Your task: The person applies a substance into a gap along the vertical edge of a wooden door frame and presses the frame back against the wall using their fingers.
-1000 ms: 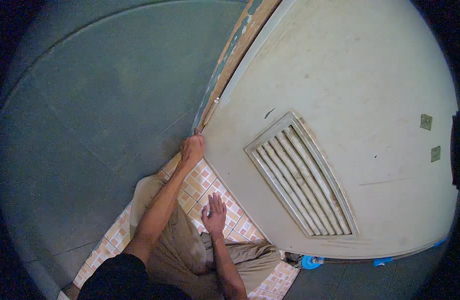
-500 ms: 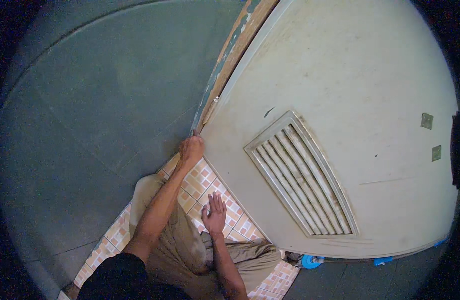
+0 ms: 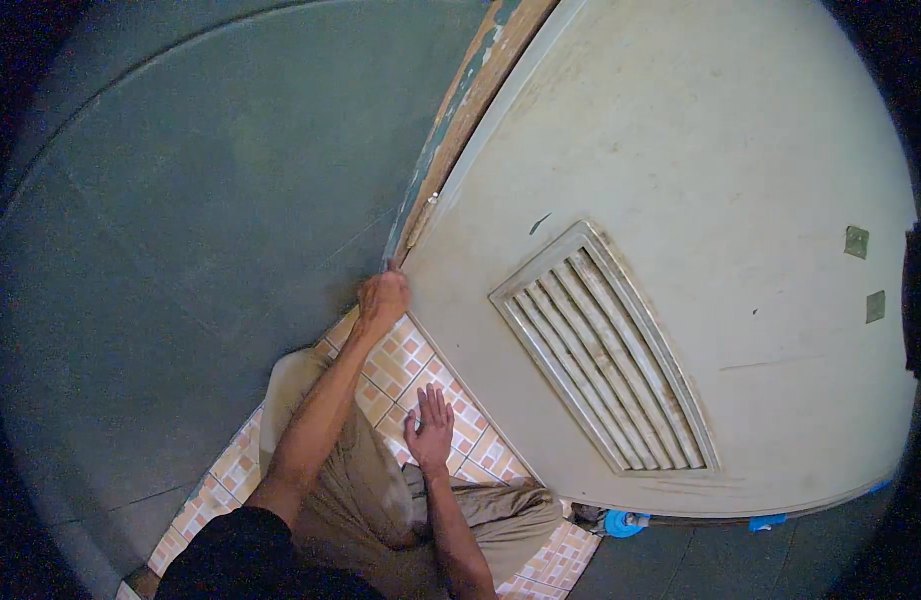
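Observation:
My left hand point(image 3: 384, 298) is closed at the lower end of the door frame point(image 3: 451, 145), beside the bottom corner of a pale door point(image 3: 741, 130). Its fingers point up toward the wood, and whatever they may grip is hidden. Old paint is chipped along the frame, with bare brown wood showing. A hinge point(image 3: 421, 225) sits on the frame just above that hand. My right hand point(image 3: 432, 430) hangs above the tiles near my lap, open with fingers stretched out, touching no object that I can see.
A slatted vent point(image 3: 611, 360) is set in the door's lower part. Dark grey tiled wall point(image 3: 201, 200) fills the left. Patterned orange and white floor tiles point(image 3: 391, 370) lie under my bent legs point(image 3: 361, 470). A blue round object point(image 3: 624, 523) shows by the door's edge.
My left hand has barely shifted at the foot of the frame. The right hand and the door look the same.

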Demonstrator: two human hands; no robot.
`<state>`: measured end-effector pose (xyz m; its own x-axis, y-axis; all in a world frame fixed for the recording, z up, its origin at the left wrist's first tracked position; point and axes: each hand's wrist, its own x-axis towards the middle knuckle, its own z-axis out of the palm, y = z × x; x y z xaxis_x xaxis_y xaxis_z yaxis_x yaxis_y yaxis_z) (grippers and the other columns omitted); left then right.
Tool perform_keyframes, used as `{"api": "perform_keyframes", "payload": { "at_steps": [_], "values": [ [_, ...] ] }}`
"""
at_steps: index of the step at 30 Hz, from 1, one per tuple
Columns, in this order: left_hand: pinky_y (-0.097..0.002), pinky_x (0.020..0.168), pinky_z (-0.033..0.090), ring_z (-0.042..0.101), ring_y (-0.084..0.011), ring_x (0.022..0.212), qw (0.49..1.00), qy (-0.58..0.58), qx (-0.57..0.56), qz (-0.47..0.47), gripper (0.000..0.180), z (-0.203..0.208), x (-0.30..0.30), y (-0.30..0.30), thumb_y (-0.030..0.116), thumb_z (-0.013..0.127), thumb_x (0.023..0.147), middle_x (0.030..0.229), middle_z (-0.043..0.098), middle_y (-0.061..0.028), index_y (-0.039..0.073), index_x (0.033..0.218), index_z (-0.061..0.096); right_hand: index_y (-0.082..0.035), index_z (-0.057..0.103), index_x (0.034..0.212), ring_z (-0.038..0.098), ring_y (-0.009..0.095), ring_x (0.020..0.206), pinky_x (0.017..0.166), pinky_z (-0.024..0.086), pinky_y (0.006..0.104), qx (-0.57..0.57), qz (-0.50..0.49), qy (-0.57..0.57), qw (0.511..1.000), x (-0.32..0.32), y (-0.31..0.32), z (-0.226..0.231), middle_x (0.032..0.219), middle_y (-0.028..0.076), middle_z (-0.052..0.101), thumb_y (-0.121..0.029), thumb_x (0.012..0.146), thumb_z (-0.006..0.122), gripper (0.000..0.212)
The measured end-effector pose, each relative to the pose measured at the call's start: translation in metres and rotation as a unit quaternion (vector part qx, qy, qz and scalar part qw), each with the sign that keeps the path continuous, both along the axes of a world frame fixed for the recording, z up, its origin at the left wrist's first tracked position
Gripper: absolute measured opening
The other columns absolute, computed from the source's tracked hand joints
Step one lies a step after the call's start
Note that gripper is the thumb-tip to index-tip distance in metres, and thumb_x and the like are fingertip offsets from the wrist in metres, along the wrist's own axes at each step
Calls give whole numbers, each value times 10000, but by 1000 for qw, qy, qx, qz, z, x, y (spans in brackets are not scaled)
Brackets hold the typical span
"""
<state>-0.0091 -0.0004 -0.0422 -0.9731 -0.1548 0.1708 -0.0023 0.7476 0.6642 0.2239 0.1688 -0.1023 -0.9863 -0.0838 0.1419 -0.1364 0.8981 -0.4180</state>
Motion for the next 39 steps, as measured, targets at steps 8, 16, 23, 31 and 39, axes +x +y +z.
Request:
{"api": "perform_keyframes", "payload": {
  "at_steps": [8, 16, 23, 31, 39],
  "values": [
    [-523, 724, 527, 665, -441, 784, 997, -53, 57, -19, 359, 19, 5, 9, 235, 471, 906, 822, 659, -272, -23, 779, 686, -106, 435, 1431, 302, 293, 1430, 1161, 225, 501, 4, 2, -6, 1000, 0, 7, -4, 1534, 104, 356, -253, 900, 532, 560],
    [-543, 685, 515, 644, -475, 705, 997, 18, 66, 39, 512, 39, 8, 12, 283, 412, 953, 737, 623, -313, -50, 650, 656, -112, 441, 1428, 316, 295, 1424, 1154, 239, 507, 9, -2, 6, 1000, 0, 8, -5, 1524, 109, 373, -241, 889, 535, 562],
    [-557, 674, 506, 640, -473, 692, 993, 93, 10, 70, 526, 28, 7, 6, 290, 404, 965, 710, 616, -315, -37, 639, 655, -108, 450, 1423, 310, 290, 1428, 1160, 231, 497, 0, 0, 6, 1000, -1, 2, -2, 1523, 104, 375, -243, 899, 524, 546],
    [-541, 693, 518, 650, -464, 717, 997, 43, 30, 61, 511, 29, 6, 4, 258, 398, 964, 736, 637, -294, -43, 650, 667, -96, 457, 1416, 312, 285, 1427, 1159, 234, 498, 0, 1, 10, 1000, -1, 2, -1, 1522, 110, 376, -240, 906, 519, 533],
    [-551, 682, 511, 646, -459, 693, 995, 75, 14, 62, 488, 21, 2, 5, 254, 413, 951, 727, 646, -274, -31, 645, 665, -102, 446, 1424, 312, 291, 1426, 1158, 236, 500, 16, 2, -1, 1000, -1, 3, -1, 1530, 111, 362, -247, 905, 524, 544]
  ]
}}
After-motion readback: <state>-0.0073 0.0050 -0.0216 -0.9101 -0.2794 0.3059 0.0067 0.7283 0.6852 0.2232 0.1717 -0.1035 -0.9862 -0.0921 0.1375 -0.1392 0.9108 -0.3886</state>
